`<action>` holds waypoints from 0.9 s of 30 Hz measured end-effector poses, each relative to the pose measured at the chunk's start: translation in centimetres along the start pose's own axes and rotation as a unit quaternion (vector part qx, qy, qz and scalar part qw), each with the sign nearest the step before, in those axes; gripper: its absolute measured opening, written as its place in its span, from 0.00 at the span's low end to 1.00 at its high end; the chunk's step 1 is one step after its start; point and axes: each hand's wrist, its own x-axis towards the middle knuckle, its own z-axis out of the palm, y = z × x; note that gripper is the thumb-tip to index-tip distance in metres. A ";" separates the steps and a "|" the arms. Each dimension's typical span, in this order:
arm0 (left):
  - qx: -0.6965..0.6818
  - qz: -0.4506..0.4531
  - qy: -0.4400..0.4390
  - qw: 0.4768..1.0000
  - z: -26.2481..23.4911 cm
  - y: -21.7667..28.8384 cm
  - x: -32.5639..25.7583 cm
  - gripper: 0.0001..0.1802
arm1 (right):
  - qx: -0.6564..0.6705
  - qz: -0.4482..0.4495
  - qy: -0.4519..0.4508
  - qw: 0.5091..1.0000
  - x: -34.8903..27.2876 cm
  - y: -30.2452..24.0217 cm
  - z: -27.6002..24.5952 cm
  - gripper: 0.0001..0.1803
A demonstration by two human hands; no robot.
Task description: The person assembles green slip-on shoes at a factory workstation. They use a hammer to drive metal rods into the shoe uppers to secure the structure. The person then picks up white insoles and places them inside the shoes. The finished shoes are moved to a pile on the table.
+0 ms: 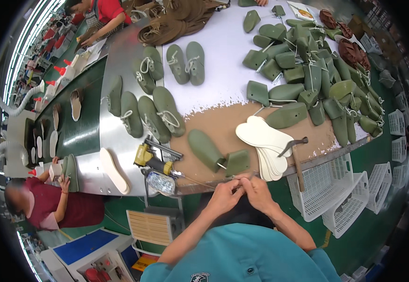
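Note:
My left hand (224, 196) and my right hand (256, 190) meet at the table's near edge, fingertips pinched together on a thin cord that runs up to a green shoe last (212, 151) lying on the brown board. The last is split into a long fore part and a short heel block (238, 162). A stack of white insoles (265, 141) lies just right of it. A hammer (296, 160) rests across the insoles and the table edge.
A yellow staple gun (152, 160) lies left of my hands. A heap of green lasts (308, 80) fills the right of the table; paired lasts (153, 115) sit to the left. White baskets (336, 197) stand below. Other workers sit along the green conveyor (80, 127).

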 end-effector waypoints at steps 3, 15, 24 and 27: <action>-0.011 0.088 0.052 0.995 -3.3 -0.3 -0.1 0.24 | 0.009 -0.094 0.093 0.991 1.1 -4.8 0.0 0.21; 0.295 0.355 0.034 0.887 -10.6 -7.3 12.0 0.29 | -0.027 -0.122 0.206 0.971 4.7 -14.2 6.4 0.22; 0.299 0.321 0.055 0.897 -11.4 -8.0 15.7 0.26 | -0.069 -0.067 0.266 0.959 9.5 -7.9 3.3 0.11; 0.272 0.329 0.050 0.903 -11.7 -8.3 15.9 0.24 | -0.143 -0.017 0.212 0.967 10.8 -7.3 2.8 0.06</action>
